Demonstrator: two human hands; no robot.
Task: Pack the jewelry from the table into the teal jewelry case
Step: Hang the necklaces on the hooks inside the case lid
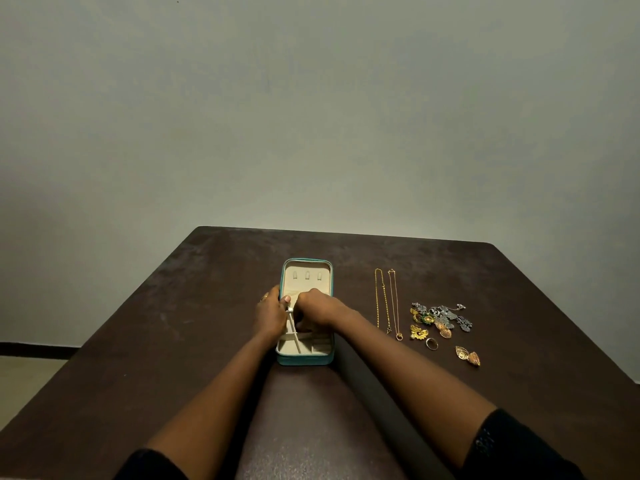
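One teal case (305, 359) lies open in the middle of the dark table (173, 306), its cream lid flat behind it. Two hands are over it. The left hand (270, 315) holds the case's left side, thumb on the edge. The right hand (313, 311) has its fingers curled down inside; what they hold is hidden. To the right lie two gold chains (380, 299), one ring (432, 344) and a pile of earrings (440, 318), well apart from the case.
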